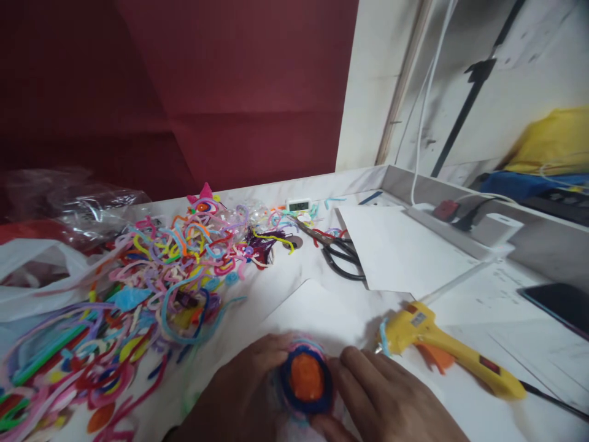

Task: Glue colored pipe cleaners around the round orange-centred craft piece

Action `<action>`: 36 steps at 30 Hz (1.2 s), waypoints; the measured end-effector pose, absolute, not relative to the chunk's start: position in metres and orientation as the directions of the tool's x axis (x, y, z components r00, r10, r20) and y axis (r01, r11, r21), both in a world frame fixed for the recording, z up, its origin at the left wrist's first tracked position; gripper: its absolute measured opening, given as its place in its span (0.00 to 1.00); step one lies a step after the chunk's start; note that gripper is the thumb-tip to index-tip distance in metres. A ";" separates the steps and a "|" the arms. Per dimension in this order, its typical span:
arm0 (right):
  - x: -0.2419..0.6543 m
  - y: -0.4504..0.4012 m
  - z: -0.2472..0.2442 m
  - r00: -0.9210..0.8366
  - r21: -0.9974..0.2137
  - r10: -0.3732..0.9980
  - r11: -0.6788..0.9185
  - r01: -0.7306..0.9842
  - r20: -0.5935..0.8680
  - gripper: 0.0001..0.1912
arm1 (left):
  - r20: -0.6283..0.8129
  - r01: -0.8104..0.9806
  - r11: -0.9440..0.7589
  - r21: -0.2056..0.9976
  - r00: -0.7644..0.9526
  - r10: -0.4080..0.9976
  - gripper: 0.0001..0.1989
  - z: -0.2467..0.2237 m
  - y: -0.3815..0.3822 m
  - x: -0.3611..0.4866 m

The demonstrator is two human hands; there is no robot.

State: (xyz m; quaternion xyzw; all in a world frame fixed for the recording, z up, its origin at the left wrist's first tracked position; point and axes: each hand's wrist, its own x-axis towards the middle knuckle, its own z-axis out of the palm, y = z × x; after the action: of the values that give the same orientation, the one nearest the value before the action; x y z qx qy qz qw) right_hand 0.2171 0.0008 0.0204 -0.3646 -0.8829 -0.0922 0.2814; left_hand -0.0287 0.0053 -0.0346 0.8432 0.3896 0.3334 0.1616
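Note:
Between my two hands, low in the view, is an oval craft piece (307, 376) with an orange centre, a dark blue fuzzy ring and pink and light blue strands around it. My left hand (242, 383) grips its left edge, the fingers partly hidden and a little blurred. On the opposite side my right hand (375, 393) presses curled fingers against the rim. White paper (308, 307) lies just beyond the piece. A yellow glue gun (442, 344) with an orange trigger rests right of my right hand, a light blue strand at its nozzle.
A heap of coloured pipe cleaners (184, 264) covers the left side, beside plastic bags (41, 270). Black-handled scissors (343, 255) lie partly under a white sheet (405, 245). Behind are a small digital display (299, 205) and a power strip (460, 233); a phone (559, 307) lies right.

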 end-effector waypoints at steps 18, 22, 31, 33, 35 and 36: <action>0.201 -0.003 0.031 -0.498 -0.137 0.656 0.672 0.728 0.567 0.07 | 0.484 0.545 -0.792 0.276 0.633 0.604 0.19 0.024 -0.011 -0.006; 0.199 0.001 0.038 -0.523 -0.126 0.677 0.665 0.736 0.518 0.11 | 0.488 0.621 -0.748 0.232 0.591 0.642 0.18 0.025 -0.019 -0.005; 0.197 0.000 0.034 -0.507 -0.170 0.715 0.643 0.747 0.481 0.08 | 0.354 0.628 -0.744 0.229 0.658 0.664 0.23 0.039 -0.007 0.002; 0.197 -0.002 0.034 -0.478 -0.194 0.729 0.626 0.755 0.489 0.08 | 0.345 0.610 -0.756 0.238 0.674 0.653 0.23 0.037 -0.004 0.002; 0.198 -0.004 0.033 -0.447 -0.215 0.736 0.611 0.762 0.508 0.08 | 0.342 0.602 -0.762 0.238 0.682 0.646 0.23 0.034 -0.002 0.002; 0.199 -0.006 0.033 -0.432 -0.224 0.738 0.604 0.765 0.519 0.08 | 0.339 0.604 -0.762 0.233 0.684 0.646 0.23 0.033 -0.002 0.002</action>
State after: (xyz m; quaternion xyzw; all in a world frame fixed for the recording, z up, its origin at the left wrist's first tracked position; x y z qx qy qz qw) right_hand 0.1989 -0.0057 0.0334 -0.4442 -0.8457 -0.0226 0.2949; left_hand 0.0017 -0.0017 0.0328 0.9161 0.3411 0.2043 0.0511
